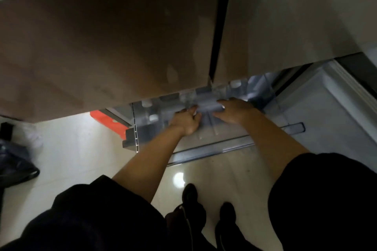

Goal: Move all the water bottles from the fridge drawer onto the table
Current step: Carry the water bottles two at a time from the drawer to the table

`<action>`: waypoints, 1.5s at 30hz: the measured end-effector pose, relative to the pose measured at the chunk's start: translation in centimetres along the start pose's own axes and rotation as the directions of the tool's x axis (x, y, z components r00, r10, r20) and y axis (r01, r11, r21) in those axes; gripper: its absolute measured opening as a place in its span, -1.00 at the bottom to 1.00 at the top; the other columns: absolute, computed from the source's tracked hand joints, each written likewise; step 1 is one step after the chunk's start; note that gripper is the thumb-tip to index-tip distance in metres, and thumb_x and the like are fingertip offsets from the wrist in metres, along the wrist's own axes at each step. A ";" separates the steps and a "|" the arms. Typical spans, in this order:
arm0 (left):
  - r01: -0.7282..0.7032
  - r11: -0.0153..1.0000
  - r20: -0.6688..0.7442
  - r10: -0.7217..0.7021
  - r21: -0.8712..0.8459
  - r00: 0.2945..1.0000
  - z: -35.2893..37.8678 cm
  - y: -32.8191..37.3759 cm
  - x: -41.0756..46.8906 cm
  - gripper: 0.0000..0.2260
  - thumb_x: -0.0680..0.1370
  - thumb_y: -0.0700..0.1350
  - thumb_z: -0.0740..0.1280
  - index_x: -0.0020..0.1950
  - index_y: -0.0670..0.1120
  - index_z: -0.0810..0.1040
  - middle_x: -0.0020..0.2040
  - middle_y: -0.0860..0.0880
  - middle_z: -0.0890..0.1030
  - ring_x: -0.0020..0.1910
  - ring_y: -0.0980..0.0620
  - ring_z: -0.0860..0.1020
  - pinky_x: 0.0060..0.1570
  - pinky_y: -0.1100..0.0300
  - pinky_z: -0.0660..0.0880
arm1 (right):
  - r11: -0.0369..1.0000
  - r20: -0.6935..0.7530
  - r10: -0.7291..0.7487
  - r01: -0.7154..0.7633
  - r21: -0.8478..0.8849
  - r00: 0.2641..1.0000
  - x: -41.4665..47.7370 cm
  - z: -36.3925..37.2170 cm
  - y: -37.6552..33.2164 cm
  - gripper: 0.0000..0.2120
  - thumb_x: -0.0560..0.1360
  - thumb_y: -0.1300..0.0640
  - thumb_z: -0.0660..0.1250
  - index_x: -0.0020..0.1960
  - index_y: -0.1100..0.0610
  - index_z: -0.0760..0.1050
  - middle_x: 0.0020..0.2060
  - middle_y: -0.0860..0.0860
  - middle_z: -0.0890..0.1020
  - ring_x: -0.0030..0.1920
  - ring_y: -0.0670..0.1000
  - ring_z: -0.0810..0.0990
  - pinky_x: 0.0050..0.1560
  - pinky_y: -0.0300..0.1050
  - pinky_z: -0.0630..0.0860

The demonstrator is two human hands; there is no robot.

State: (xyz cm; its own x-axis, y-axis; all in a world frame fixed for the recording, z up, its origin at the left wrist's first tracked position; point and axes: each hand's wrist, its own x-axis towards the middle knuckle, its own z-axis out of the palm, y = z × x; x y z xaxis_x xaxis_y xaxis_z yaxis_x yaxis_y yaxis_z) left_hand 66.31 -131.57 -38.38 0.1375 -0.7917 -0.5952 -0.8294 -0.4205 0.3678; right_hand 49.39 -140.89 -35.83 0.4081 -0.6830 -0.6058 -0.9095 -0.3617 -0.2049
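1. Dark sleeves (98, 216) fill the bottom of the view, with bare forearms reaching forward and down from them.
2. Two dark shoes (190, 193) stand on the pale glossy floor (71, 149) between the arms.
3. Ahead, a clear plastic fridge drawer (224, 140) is pulled out below the brown fridge doors (114, 43).
4. Both hands are inside the drawer: the left hand (186, 121) and the right hand (234, 111) are each curled on one water bottle (207, 106) lying between them, fingers bent around its ends.
5. More water bottles (152, 115) show as white caps and clear bodies at the drawer's left and back, blurred.
6. An orange object (110, 122) lies left of the drawer.
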 end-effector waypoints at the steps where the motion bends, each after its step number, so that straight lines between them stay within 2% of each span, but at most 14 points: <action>1: -0.002 1.000 0.005 0.001 0.011 1.000 -0.2 0.3 -0.2 -0.51 0.68 0.15 0.03 0.61 0.07 0.13 0.56 -0.16 0.28 0.48 -0.24 0.32 0.43 0.02 0.29 | 1.000 0.035 -0.009 0.008 0.018 0.999 0.0 -0.2 0.1 -0.46 0.61 -0.22 0.17 0.52 0.00 0.29 0.43 0.15 0.42 0.33 0.17 0.48 0.10 -0.05 0.43; 3: -0.003 0.999 0.068 0.000 0.046 0.998 -0.9 0.6 -0.6 -0.52 0.68 0.14 0.04 0.60 0.09 0.15 0.56 -0.14 0.29 0.48 -0.20 0.33 0.41 0.03 0.30 | 0.997 0.130 -0.021 0.011 0.077 0.991 -0.3 -0.4 -0.1 -0.51 0.62 -0.15 0.21 0.47 0.04 0.37 0.39 0.13 0.47 0.34 0.15 0.47 0.08 -0.12 0.44; 5: -0.014 0.996 0.159 0.000 0.087 0.987 -1.4 0.9 -1.3 -0.53 0.68 0.16 0.04 0.59 0.12 0.16 0.58 -0.08 0.25 0.50 -0.17 0.31 0.44 0.02 0.27 | 0.996 0.197 -0.027 0.009 0.089 0.980 -1.0 -0.4 -0.3 -0.50 0.59 -0.13 0.27 0.45 0.07 0.40 0.40 0.10 0.47 0.40 0.15 0.42 0.31 -0.02 0.38; 8: -0.036 0.991 0.256 0.003 0.126 0.967 -1.3 1.5 -2.8 -0.59 0.69 0.07 0.06 0.55 0.09 0.27 0.56 -0.06 0.28 0.48 -0.13 0.31 0.43 0.02 0.23 | 0.995 0.304 -0.019 -0.011 0.097 0.953 -1.6 0.2 -0.5 -0.50 0.56 -0.11 0.32 0.43 0.07 0.41 0.37 0.09 0.48 0.35 0.18 0.44 0.37 0.07 0.36; 14: 0.140 0.977 0.293 -0.088 -0.161 0.952 -0.5 1.6 -5.4 -0.56 0.66 0.04 0.18 0.51 -0.07 0.30 0.45 -0.13 0.40 0.40 -0.13 0.39 0.43 -0.04 0.29 | 0.977 0.425 -0.017 -0.075 0.201 0.905 -2.7 0.5 -1.0 -0.27 0.43 -0.28 0.38 0.49 0.01 0.32 0.39 0.08 0.45 0.32 0.16 0.46 0.37 0.13 0.37; 18: 0.143 0.970 0.168 -0.111 -0.195 0.979 -1.5 1.2 -6.9 -0.55 0.65 0.07 0.20 0.50 -0.07 0.32 0.44 -0.15 0.42 0.38 -0.15 0.42 0.41 -0.05 0.33 | 0.989 0.319 -0.065 0.018 0.147 0.945 -4.0 0.0 -1.0 -0.20 0.36 -0.34 0.39 0.49 0.01 0.33 0.38 0.07 0.47 0.29 0.15 0.48 0.36 0.13 0.39; 22: 0.076 0.995 0.009 -0.076 -0.065 0.997 -3.2 0.6 -9.3 -0.61 0.66 0.05 0.17 0.43 -0.08 0.40 0.39 -0.20 0.46 0.34 -0.17 0.44 0.36 -0.04 0.38 | 0.978 0.154 -0.174 0.153 0.139 0.973 -6.2 -2.3 -0.8 -0.58 0.40 -0.25 0.42 0.17 -0.08 0.60 0.21 -0.01 0.58 0.11 0.05 0.54 0.18 -0.05 0.50; 24: 0.055 0.998 -0.162 -0.057 -0.014 0.985 -3.6 0.3 -10.4 -0.64 0.61 0.08 0.26 0.37 -0.03 0.42 0.31 -0.21 0.50 0.26 -0.20 0.47 0.25 -0.04 0.45 | 0.969 0.015 -0.222 0.219 0.113 0.975 -7.7 -3.6 -0.5 -0.75 0.44 -0.20 0.43 0.06 -0.16 0.56 0.19 -0.01 0.58 0.09 0.07 0.54 0.04 -0.10 0.48; 30: 0.025 0.999 -0.678 0.002 0.029 0.735 -4.8 1.2 -12.9 -0.73 0.53 0.08 0.38 0.14 -0.03 0.51 0.08 -0.21 0.54 0.15 -0.27 0.46 -0.03 -0.03 0.50 | 0.960 -0.424 -0.225 0.274 0.056 0.877 -11.4 -6.5 -1.4 -0.76 0.52 -0.12 0.34 0.16 -0.10 0.49 0.08 0.07 0.64 0.08 0.20 0.60 -0.13 -0.06 0.41; 32: -0.003 0.999 -0.701 0.036 0.049 0.712 -4.6 0.7 -13.1 -0.77 0.53 0.05 0.39 0.10 -0.03 0.52 0.07 -0.18 0.55 0.13 -0.25 0.47 -0.05 -0.02 0.49 | 0.962 -0.400 -0.211 0.262 0.078 0.892 -12.1 -6.4 -1.3 -0.84 0.50 -0.10 0.36 0.05 -0.13 0.48 0.04 0.05 0.65 0.06 0.18 0.61 -0.11 -0.05 0.44; 35: -0.032 0.997 -0.656 -0.021 -0.068 0.755 -4.0 0.1 -13.3 -0.64 0.49 0.07 0.44 0.19 -0.05 0.46 0.17 -0.15 0.53 0.16 -0.17 0.48 0.04 0.02 0.47 | 0.955 -0.352 -0.178 0.248 0.165 0.919 -12.6 -4.7 -0.9 -0.80 0.48 -0.09 0.40 0.06 -0.12 0.47 0.06 0.02 0.64 0.08 0.15 0.60 -0.06 -0.05 0.47; 38: -0.020 0.983 -0.660 -0.108 -0.183 0.743 -3.0 0.2 -13.7 -0.53 0.47 0.05 0.47 0.29 -0.09 0.45 0.25 -0.18 0.46 0.21 -0.19 0.45 0.13 0.01 0.46 | 0.949 -0.384 -0.055 0.168 0.267 0.922 -12.6 -2.6 -0.7 -0.51 0.42 -0.17 0.44 0.26 -0.03 0.42 0.18 0.07 0.57 0.14 0.15 0.56 -0.04 -0.05 0.45; 41: -0.009 0.944 -0.664 -0.226 -0.331 0.712 -1.6 0.1 -14.0 -0.47 0.47 0.06 0.47 0.35 -0.08 0.40 0.22 -0.18 0.38 0.23 -0.21 0.41 0.19 0.05 0.42 | 0.915 -0.300 0.090 0.040 0.402 0.950 -12.3 0.4 -0.5 -0.17 0.29 -0.36 0.47 0.43 -0.04 0.30 0.37 0.13 0.38 0.31 0.20 0.47 0.21 0.10 0.50; 45: -0.024 0.874 -0.582 -0.303 -0.486 0.755 -0.6 -0.8 -13.6 -0.33 0.39 0.06 0.55 0.39 -0.01 0.31 0.27 -0.16 0.39 0.25 -0.18 0.44 0.25 -0.01 0.44 | 0.904 -0.350 0.141 0.023 0.427 0.926 -12.0 2.6 -1.1 -0.10 0.27 -0.33 0.51 0.46 -0.05 0.22 0.38 0.12 0.42 0.31 0.22 0.49 0.26 0.16 0.47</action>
State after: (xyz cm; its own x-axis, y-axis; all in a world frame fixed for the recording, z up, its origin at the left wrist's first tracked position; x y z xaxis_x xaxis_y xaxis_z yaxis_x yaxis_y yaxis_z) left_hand 65.46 -120.72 -30.16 0.6701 -0.7280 -0.1452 -0.4647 -0.5640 0.6826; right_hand 45.30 -130.61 -30.35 0.2769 -0.9059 -0.3205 -0.8467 -0.0722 -0.5272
